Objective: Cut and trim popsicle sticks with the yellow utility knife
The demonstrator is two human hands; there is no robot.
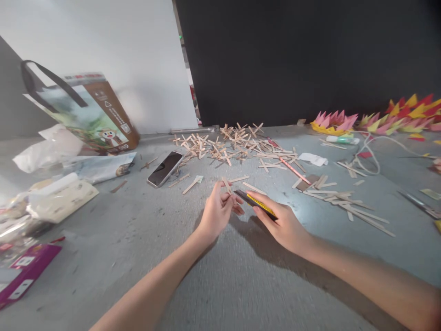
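My left hand [219, 209] is closed in a pinch on a wooden craft stick [226, 185], whose upper end pokes out above the fingers. A yellow and black utility knife [260, 204] lies in the grip of my right hand [284, 225]. Its dark front end points left and meets the stick near my left fingertips; whether the blade touches the wood I cannot make out. Just beyond my hands, single craft sticks [239, 179] lie on the grey table [213, 285]. Farther back spreads a heap of sticks crossed together [217, 147].
A phone [166, 168] lies left of the heap. Paper bag [99, 115], plastic wrappers [62, 197] and a purple box [29, 271] crowd the left. To the right are loose sticks [344, 202], a red pencil [294, 171], a glue stick [342, 139], a white cable [374, 142] and folded-paper pieces [334, 122].
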